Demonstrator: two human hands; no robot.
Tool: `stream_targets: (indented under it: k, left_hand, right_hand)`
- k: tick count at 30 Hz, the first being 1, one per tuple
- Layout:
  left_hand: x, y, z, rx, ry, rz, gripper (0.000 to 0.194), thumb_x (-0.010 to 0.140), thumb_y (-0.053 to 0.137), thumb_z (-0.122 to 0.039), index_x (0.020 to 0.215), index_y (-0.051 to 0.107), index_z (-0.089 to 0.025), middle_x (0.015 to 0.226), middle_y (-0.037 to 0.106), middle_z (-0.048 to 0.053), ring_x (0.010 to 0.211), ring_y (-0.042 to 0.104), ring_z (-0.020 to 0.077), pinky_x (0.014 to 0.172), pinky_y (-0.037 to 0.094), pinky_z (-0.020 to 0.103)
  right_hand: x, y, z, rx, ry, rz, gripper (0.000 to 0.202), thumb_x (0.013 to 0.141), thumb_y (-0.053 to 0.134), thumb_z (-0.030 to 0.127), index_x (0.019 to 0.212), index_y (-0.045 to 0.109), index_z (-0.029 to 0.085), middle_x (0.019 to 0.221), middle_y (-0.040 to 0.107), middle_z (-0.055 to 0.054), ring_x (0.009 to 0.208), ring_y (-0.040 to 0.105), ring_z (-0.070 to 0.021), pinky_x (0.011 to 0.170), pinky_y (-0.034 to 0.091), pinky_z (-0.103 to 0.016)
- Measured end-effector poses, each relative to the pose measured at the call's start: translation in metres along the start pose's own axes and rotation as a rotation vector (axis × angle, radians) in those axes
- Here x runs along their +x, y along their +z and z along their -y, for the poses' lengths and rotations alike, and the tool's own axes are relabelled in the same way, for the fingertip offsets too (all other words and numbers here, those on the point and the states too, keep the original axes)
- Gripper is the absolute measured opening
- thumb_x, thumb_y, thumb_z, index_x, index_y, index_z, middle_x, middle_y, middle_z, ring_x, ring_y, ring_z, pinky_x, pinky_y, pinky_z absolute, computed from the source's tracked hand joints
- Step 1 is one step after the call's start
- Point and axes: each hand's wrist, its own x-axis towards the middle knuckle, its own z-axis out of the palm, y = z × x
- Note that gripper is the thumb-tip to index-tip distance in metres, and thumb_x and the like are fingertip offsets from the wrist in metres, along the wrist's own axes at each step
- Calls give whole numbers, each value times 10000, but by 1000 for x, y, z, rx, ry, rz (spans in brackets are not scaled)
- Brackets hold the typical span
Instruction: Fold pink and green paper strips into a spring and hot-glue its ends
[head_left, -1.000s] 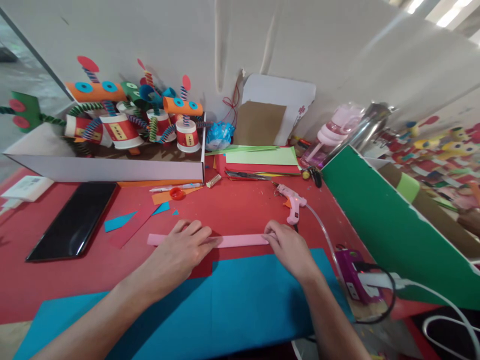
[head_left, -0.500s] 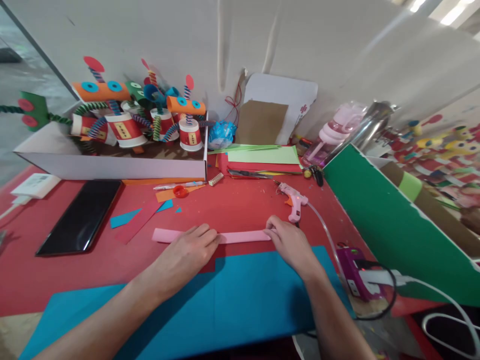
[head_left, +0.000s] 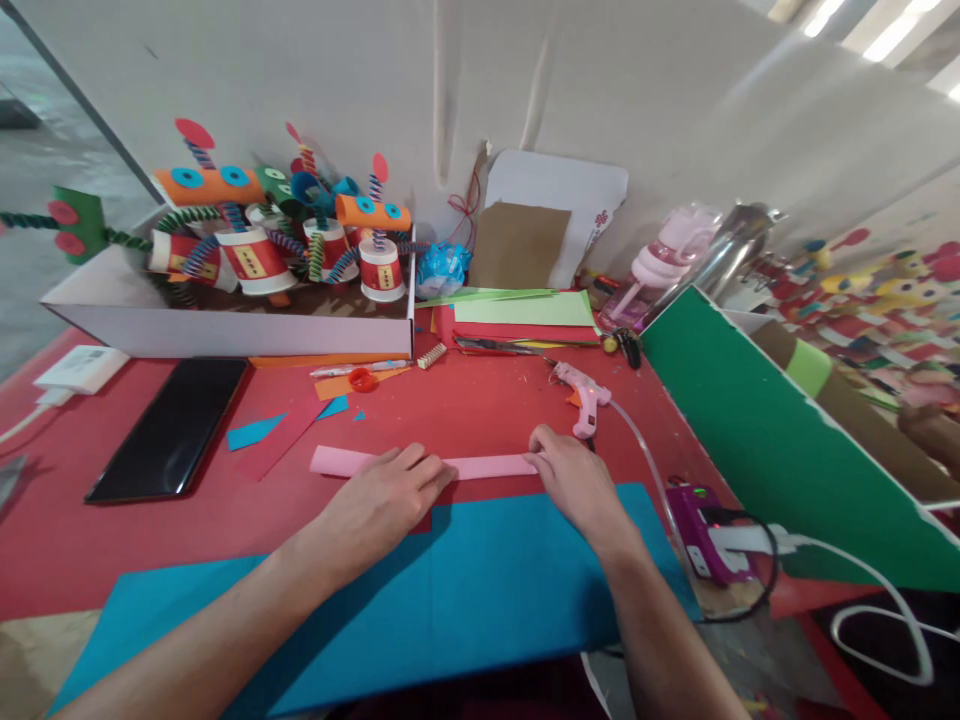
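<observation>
A folded pink paper strip (head_left: pixel 487 467) lies crosswise on the red tabletop, just beyond a blue sheet (head_left: pixel 517 570). My left hand (head_left: pixel 401 490) is closed over the strip's middle, fingers together and pressing it down. At the strip's right end, my right hand (head_left: pixel 570 475) pinches the paper between thumb and fingers. The thumb of my left hand is mostly hidden. Just past my right hand lies a pink glue gun (head_left: pixel 585 395) with a cord. Blue scraps (head_left: pixel 256 432) and a dark pink paper strip (head_left: pixel 289 437) are beyond the left end.
Paper-cup robot figures (head_left: pixel 255 262) fill a white box (head_left: pixel 225 332) at the back left. A phone (head_left: pixel 172 430) lies at left, scissors (head_left: pixel 499 346) at the back. A green box (head_left: pixel 787 440), a purple power adapter (head_left: pixel 705 535) and a pink bottle (head_left: pixel 664 265) stand at right.
My left hand has slid slightly right along the pink strip. My right hand still pinches its right end. The whole view has shifted a little.
</observation>
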Motion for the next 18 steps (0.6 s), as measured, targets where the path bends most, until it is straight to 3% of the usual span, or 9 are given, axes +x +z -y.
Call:
stream_targets:
  k: [3, 5, 7, 9, 11, 13, 18]
  left_hand:
    - [-1, 1, 0, 0, -8, 10, 374, 910, 349, -96, 1240, 514, -159, 1050, 588, 85, 914, 499, 204, 800, 446, 345]
    - [-1, 2, 0, -19, -14, -1, 369, 905, 353, -99, 1227, 522, -161, 1032, 583, 85, 918, 497, 205, 804, 443, 348]
    - [-1, 2, 0, -42, -16, -20, 349, 910, 360, -120, 1209, 533, -166, 1002, 579, 82, 905, 497, 202, 804, 439, 346]
    - [-1, 3, 0, -48, -20, -29, 319, 915, 379, -150, 1186, 548, -160, 971, 576, 81, 883, 495, 203, 794, 436, 346]
    - [-1, 3, -1, -30, -25, -16, 264, 909, 411, -161, 1101, 592, -146, 937, 574, 82, 865, 490, 211, 782, 432, 354]
    - [-1, 3, -1, -6, -23, 1, 207, 894, 437, -147, 977, 627, -141, 919, 572, 85, 860, 486, 217, 780, 429, 357]
    - [-3, 4, -2, 5, -25, -25, 293, 885, 453, -143, 1157, 562, -161, 979, 572, 83, 891, 486, 210, 795, 428, 338]
  right_hand:
    - [-1, 3, -4, -103, 82, -78, 77, 899, 507, 260, 894, 559, 204, 783, 656, -64, 741, 606, -213, 540, 346, -268]
    - [-7, 4, -3, -139, 106, -232, 152, 921, 449, 240, 933, 588, 180, 850, 657, -107, 817, 604, -248, 616, 421, -315]
    - [-20, 7, 5, -116, 35, -420, 251, 938, 367, 187, 1020, 602, 157, 974, 655, -140, 928, 589, -261, 777, 461, -382]
    - [-36, 12, 20, -44, -152, -490, 338, 942, 316, 153, 1160, 573, 158, 1109, 643, -132, 1051, 564, -244, 930, 432, -406]
    - [-51, 21, 37, 13, -423, -382, 395, 952, 351, 256, 1323, 464, 181, 1289, 574, -96, 1233, 467, -229, 1037, 379, -397]
    - [-59, 31, 49, 23, -576, -233, 570, 930, 394, 417, 1429, 311, 154, 1450, 419, -84, 1372, 297, -247, 1125, 279, -430]
    - [-59, 45, 49, 40, -505, -62, 720, 913, 336, 544, 1471, 171, 120, 1533, 247, -88, 1427, 153, -268, 1164, 161, -480]
